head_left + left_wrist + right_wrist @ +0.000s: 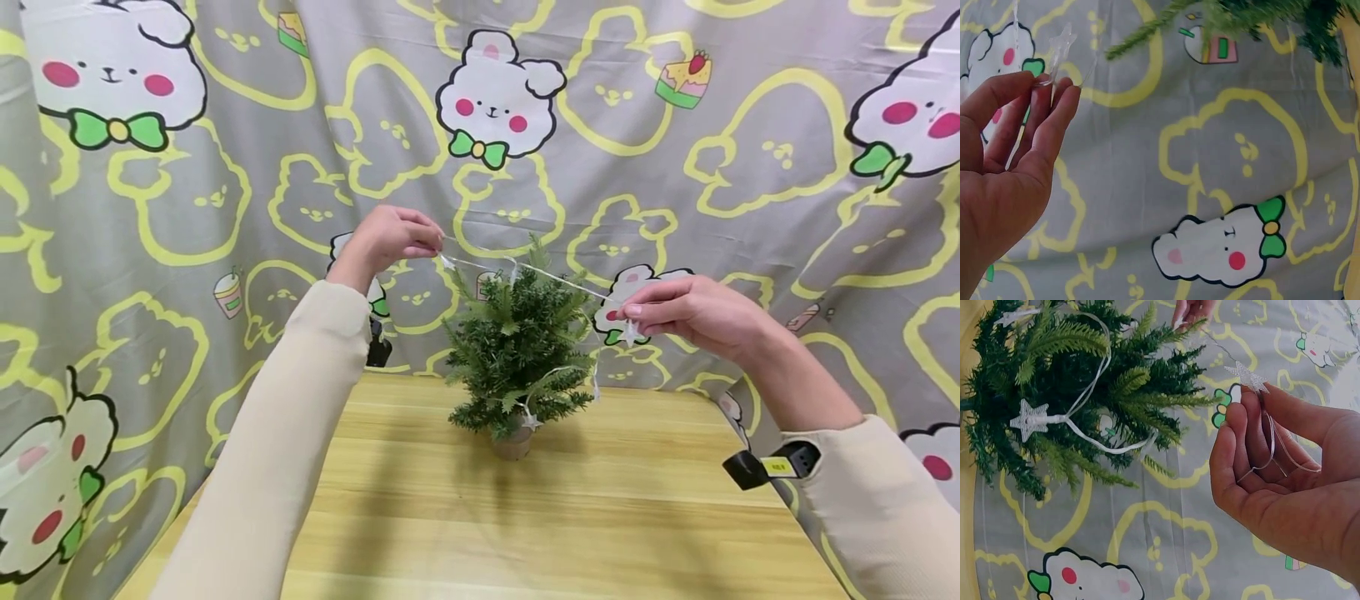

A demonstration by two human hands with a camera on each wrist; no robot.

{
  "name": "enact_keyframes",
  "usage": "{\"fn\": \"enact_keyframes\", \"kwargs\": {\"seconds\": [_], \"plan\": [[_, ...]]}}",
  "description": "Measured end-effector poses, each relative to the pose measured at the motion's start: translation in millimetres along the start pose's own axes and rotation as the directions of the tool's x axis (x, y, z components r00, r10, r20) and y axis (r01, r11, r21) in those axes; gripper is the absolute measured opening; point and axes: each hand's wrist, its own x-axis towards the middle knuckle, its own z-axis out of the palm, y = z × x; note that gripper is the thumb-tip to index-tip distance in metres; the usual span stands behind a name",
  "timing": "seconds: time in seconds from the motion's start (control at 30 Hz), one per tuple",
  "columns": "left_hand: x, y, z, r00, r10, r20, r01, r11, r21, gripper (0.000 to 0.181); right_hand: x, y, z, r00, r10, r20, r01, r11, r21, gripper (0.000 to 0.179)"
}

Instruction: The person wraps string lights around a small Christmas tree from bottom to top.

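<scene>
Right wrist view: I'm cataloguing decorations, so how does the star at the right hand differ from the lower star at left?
The held star is at the right hand, away from the branches; the lower star shows in front of the Christmas tree.
The held star is seen slanted, looking narrow; the lower star shows its face nearly flat-on.
Both are whitish star shapes with thin pale wire.

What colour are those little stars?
The stars are whitish and translucent, clearest in the right wrist view.

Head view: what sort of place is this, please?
Probably a curtained-off indoor corner: cartoon-print cloth hangs behind and on both sides of a wooden table, on which a small tree stands.
</scene>
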Motion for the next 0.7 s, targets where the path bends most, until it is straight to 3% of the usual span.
{"fn": "enact_keyframes", "kwargs": {"seconds": [0.3,0.57,0.7], "plan": [[-1.1,-16.6,-14.5,0.998,-0.003,0.061,0.005,1.0,-0.028,0.013,2.5,-6,12,0.999,-0.034,0.015,0.035,0.997,-0.076,0.019],[-3.5,-12.4,-19.3,0.997,-0.002,0.074,0.007,0.998,-0.061,0.013,1.7,-18,19,0.995,-0.099,0.01,0.098,0.995,0.014,0.019],[-4.9,-10.5,-18.7,0.997,-0.01,0.076,0.019,0.993,-0.113,0.014,1.2,-23,20,0.994,-0.104,-0.028,0.104,0.995,0.002,0.018]]}}
